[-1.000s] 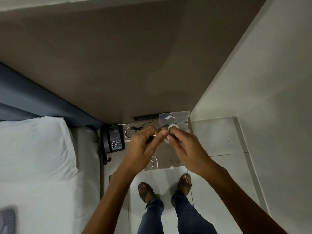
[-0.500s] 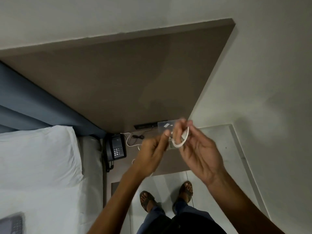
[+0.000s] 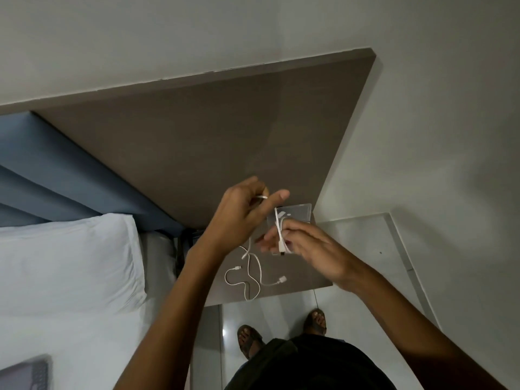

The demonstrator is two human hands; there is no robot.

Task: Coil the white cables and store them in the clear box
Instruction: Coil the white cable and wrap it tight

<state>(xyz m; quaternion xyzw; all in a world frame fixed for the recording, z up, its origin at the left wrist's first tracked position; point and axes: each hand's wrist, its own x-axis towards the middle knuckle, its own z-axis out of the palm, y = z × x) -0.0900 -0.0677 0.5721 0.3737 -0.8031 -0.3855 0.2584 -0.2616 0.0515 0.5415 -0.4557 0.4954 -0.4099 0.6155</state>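
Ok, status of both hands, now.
Left hand: closed, pinching the white cable near one end.
Right hand: fingers partly open, the same cable looped around them.

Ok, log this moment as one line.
step: coiling | right hand: white cable looped on fingers | left hand: feeding cable | second cable: loose on nightstand

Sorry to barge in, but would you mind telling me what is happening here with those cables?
A person is winding a white cable around the fingers of the right hand, while the left hand feeds its free end. A second white cable lies loose and uncoiled on the bedside table. The clear box sits at the table's back, behind the hands; nothing is stored yet, as far as shows.
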